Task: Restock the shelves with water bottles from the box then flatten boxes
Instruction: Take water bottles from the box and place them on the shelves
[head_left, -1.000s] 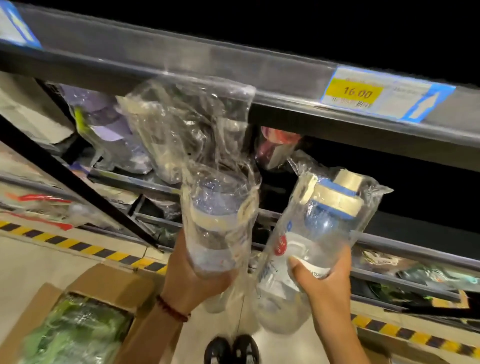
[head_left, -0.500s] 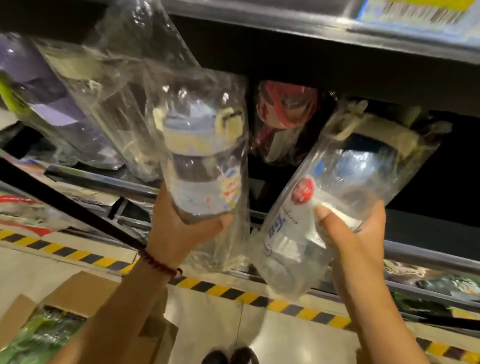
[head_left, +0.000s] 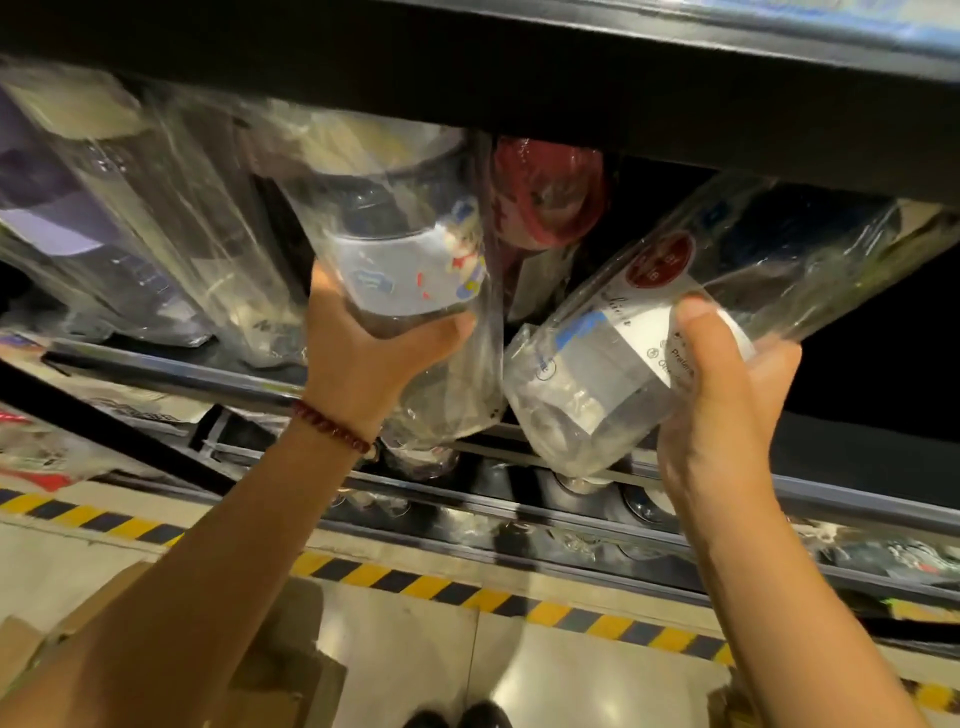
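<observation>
My left hand (head_left: 363, 353) grips the base of a clear water bottle (head_left: 400, 249) wrapped in a plastic bag, with a cartoon label; its top reaches into the shelf opening. My right hand (head_left: 727, 410) grips a second bagged clear bottle (head_left: 675, 312) with a red round sticker, tilted up to the right, its cap end under the upper shelf edge (head_left: 571, 98). A cardboard box (head_left: 291, 670) sits on the floor at lower left, partly behind my left arm.
More bagged bottles (head_left: 130, 218) stand on the shelf to the left, and a red-lidded one (head_left: 550, 197) sits between my two bottles. A lower shelf rail (head_left: 519, 509) runs below. Yellow-black hazard tape (head_left: 467, 592) marks the floor. My shoes (head_left: 457, 717) show at the bottom.
Both hands have pushed their bottles higher and deeper into the shelf opening. The view has come closer to the shelf, and the price tag has left the frame.
</observation>
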